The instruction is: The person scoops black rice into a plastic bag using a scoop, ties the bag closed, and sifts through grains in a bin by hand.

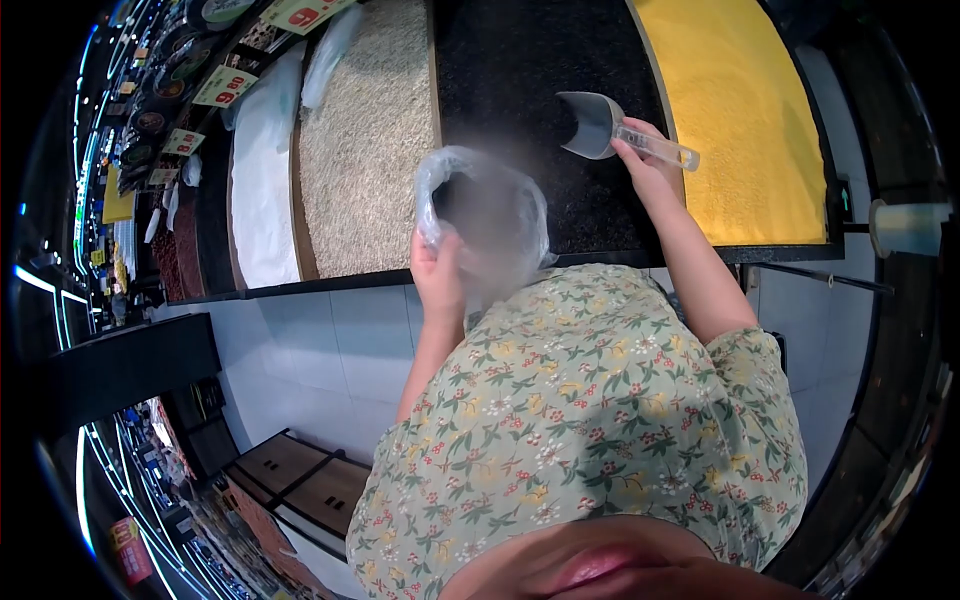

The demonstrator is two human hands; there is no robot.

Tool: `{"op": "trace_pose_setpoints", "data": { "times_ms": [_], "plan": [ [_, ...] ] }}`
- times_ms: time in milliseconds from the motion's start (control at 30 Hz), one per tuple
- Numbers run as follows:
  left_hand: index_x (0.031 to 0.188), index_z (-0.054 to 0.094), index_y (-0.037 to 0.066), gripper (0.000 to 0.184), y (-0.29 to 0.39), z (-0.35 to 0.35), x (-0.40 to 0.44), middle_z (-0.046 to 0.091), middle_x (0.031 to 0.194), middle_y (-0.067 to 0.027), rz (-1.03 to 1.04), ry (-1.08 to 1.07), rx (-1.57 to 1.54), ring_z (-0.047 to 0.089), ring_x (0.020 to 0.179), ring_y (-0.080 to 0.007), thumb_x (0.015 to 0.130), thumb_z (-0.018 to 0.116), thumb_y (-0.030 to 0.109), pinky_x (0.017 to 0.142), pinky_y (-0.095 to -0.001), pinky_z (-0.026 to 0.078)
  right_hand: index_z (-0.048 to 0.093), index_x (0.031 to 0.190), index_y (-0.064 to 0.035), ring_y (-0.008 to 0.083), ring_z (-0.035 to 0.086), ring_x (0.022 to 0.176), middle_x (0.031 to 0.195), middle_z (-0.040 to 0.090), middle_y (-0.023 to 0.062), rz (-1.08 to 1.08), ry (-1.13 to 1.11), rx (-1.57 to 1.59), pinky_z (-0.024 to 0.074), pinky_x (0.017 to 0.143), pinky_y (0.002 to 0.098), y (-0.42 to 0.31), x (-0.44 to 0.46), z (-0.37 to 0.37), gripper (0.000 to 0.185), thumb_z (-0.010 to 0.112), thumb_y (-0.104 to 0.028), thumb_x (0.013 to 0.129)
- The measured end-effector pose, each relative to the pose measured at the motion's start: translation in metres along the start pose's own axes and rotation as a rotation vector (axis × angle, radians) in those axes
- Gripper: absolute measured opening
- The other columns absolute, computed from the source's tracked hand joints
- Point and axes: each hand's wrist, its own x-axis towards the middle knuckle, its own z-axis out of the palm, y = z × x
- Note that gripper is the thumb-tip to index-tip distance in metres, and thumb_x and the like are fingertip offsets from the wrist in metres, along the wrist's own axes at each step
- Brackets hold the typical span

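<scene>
My left hand (438, 275) grips the rim of a clear plastic bag (535, 215), held open at the front edge of the bins. Something dark shows inside the bag; a blurred patch hides part of it. My right hand (648, 160) is closed round the clear handle of a scoop (592, 125). The scoop is held over the bin of black grains (545, 50), to the right of the bag and apart from it. What the scoop holds, if anything, I cannot make out.
Right of the black grains lies a bin of yellow grain (750, 130). To the left are a bin of pale grain (370, 150) and a white one (265, 190). Price signs (225, 86) and jars line the upper left. A wooden crate (295, 475) stands at the lower left.
</scene>
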Motion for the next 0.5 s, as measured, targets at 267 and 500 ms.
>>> {"op": "trace_pose_setpoints", "data": {
  "times_ms": [267, 500],
  "plan": [
    [0.108, 0.051, 0.004, 0.022, 0.003, -0.009, -0.002, 0.056, 0.080, -0.0009, 0.019, 0.049, 0.008, 0.056, 0.063, -0.0089, 0.087, 0.056, 0.003, 0.057, -0.0230, 0.047, 0.053, 0.120, -0.0033, 0.0152, 0.063, 0.079, 0.102, 0.061, 0.0093, 0.408, -0.127, 0.114, 0.0478, 0.058, 0.0235, 0.007, -0.021, -0.008, 0.041, 0.064, -0.023, 0.087],
    [0.111, 0.054, -0.001, 0.025, 0.006, -0.026, 0.002, 0.057, 0.085, -0.0035, -0.036, 0.078, -0.005, 0.055, 0.070, -0.0103, 0.087, 0.057, 0.005, 0.059, -0.0251, 0.049, 0.056, 0.115, -0.0054, 0.0110, 0.061, 0.069, 0.091, 0.064, 0.0059, 0.578, -0.636, 0.156, 0.0460, 0.056, 0.0224, -0.010, -0.054, 0.006, 0.030, 0.053, -0.027, 0.093]
  ]
}}
